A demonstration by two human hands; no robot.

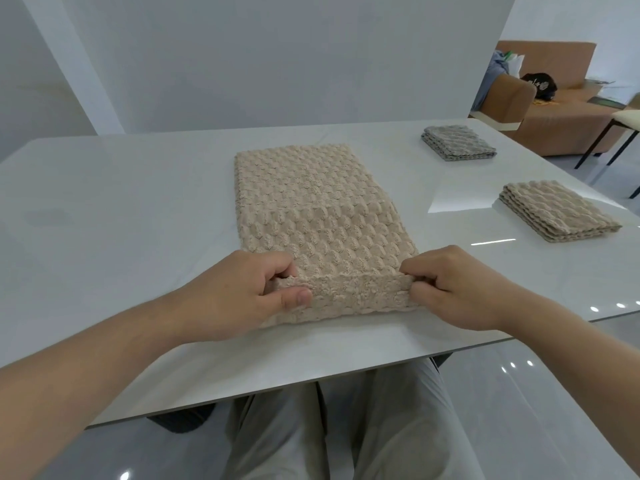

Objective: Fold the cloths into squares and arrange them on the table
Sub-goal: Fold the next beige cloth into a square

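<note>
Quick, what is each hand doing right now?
Left hand: pinching the near left corner of the beige cloth.
Right hand: pinching the near right corner of the same cloth.

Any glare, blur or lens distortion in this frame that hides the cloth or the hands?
Head view: soft, even light; bright glare on the table right of the held beige cloth, not on it; wide-angle bowing of the table edges; left hand and right hand, pinching the cloth's near edge, are sharp.
</note>
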